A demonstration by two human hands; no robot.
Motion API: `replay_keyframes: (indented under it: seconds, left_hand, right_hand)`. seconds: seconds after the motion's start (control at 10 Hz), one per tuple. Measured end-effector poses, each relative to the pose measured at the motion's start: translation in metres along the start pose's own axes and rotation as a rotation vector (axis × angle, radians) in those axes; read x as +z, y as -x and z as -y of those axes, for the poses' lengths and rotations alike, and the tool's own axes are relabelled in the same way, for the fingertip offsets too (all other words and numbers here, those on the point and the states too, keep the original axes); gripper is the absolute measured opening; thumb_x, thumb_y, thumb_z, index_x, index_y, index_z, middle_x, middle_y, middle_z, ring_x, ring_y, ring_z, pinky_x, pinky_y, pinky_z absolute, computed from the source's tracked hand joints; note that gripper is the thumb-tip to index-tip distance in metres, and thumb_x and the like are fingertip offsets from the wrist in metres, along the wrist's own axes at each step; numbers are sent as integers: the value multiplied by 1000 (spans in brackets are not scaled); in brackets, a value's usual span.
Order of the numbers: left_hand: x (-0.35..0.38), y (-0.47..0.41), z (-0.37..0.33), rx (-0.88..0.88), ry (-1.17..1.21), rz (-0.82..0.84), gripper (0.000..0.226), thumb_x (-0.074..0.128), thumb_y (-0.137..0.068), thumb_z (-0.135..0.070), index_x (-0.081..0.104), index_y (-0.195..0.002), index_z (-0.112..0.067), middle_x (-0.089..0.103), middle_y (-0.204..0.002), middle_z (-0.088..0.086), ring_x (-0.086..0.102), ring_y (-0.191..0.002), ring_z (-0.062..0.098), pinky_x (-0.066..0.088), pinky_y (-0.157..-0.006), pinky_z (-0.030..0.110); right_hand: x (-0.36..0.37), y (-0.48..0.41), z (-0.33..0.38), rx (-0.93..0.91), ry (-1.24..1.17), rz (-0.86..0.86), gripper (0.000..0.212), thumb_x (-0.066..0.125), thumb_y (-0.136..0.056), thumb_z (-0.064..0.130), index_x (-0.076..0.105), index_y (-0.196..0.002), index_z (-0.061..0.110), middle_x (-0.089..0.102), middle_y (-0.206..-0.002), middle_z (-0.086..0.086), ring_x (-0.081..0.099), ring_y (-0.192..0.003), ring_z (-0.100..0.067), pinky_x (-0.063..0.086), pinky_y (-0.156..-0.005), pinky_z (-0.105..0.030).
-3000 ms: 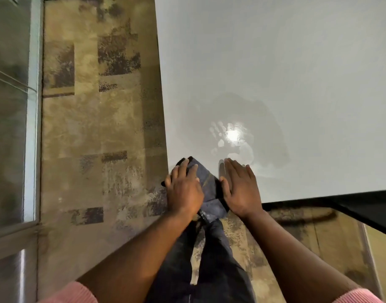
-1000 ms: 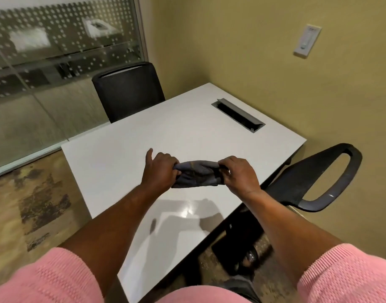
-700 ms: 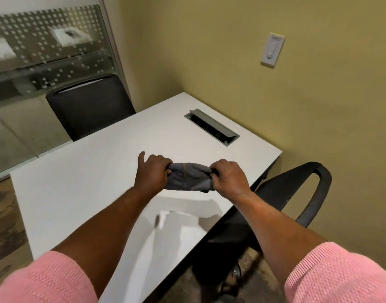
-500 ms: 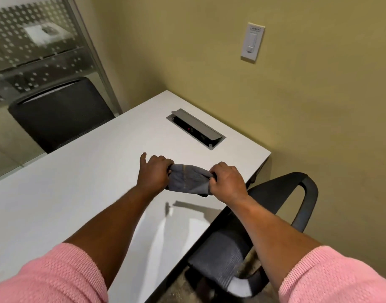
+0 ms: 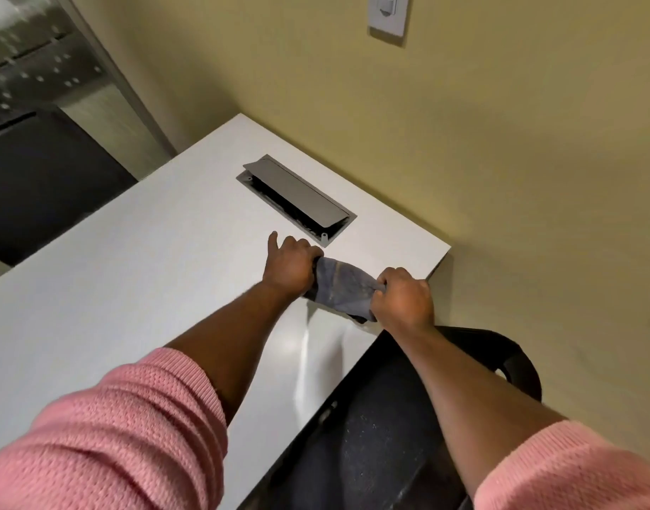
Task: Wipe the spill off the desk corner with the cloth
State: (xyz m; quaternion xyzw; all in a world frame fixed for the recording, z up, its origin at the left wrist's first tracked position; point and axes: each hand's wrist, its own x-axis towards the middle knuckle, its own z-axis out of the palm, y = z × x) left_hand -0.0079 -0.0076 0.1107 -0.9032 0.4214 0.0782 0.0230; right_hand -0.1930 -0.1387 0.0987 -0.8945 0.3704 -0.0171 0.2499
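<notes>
A dark grey cloth (image 5: pixel 339 287) is stretched between both hands just above the white desk (image 5: pixel 139 274), near the desk's right edge. My left hand (image 5: pixel 288 265) grips its left end, thumb sticking up. My right hand (image 5: pixel 402 301) is fisted on its right end, over the desk edge. The far right desk corner (image 5: pixel 443 250) lies just beyond my right hand. No spill shows on the surface; only a glossy reflection (image 5: pixel 308 347) sits below the cloth.
A grey cable hatch (image 5: pixel 297 198) with a raised flap is set in the desk just beyond my left hand. A black chair (image 5: pixel 386 428) stands at the right edge under my right arm. A yellow wall with a switch (image 5: pixel 388 12) stands behind; another dark chair (image 5: pixel 40 182) is at left.
Three seconds ago both hands pressed the cloth at a wet desk corner. Since one second ago the view has swung right and the cloth, held taut, has moved toward the far right corner.
</notes>
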Motion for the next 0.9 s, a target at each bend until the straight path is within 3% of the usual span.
replay_keyframes:
  seconds: [0.2, 0.4, 0.5, 0.6, 0.7, 0.9]
  left_hand:
    - [36, -64, -30, 15, -15, 67, 38, 55, -88, -10, 70, -118, -27, 66, -119, 4, 54, -122, 30, 19, -120, 57]
    - [64, -99, -53, 12, 9, 87, 40, 55, -90, -12, 65, -127, -23, 66, -130, 6, 52, -131, 29, 20, -122, 57]
    - [74, -102, -57, 32, 52, 82, 50, 56, -93, -16, 55, -143, -22, 52, -153, 7, 38, -149, 30, 13, -125, 60]
    - [90, -98, -61, 60, 64, 122, 67, 50, -101, -27, 25, -162, -19, 17, -173, 8, 8, -161, 30, 4, -126, 62]
    - [98, -89, -61, 56, 74, 151, 69, 44, -105, -35, 13, -165, -19, 6, -175, 8, 1, -162, 29, 2, -126, 60]
    - [93, -57, -46, 39, 69, 133, 71, 30, -108, -48, 1, -166, -19, -2, -175, 7, -5, -162, 28, -1, -126, 59]
  right_hand:
    - [22, -48, -29, 141, 71, 79, 28, 60, -90, 18, 64, -118, 15, 65, -120, -6, 64, -107, -29, 43, -100, -39]
    - [38, -75, -46, 134, 222, 124, 39, 63, -93, 29, 59, -129, 15, 63, -129, -9, 63, -117, -29, 45, -102, -43]
    - [45, -80, -48, 82, 266, 133, 55, 63, -93, 32, 51, -144, 13, 55, -146, -12, 53, -134, -29, 41, -111, -46]
    - [54, -85, -49, 36, 287, 255, 83, 55, -99, 41, 15, -166, 12, 14, -174, -13, 13, -161, -30, 15, -127, -58]
    - [60, -85, -50, 24, 292, 321, 86, 46, -104, 47, -1, -167, 12, -3, -176, -12, -2, -163, -31, 4, -127, -61]
    - [59, -75, -35, -29, 292, 289, 88, 36, -105, 57, -10, -165, 13, -14, -175, -11, -11, -162, -30, -3, -127, -60]
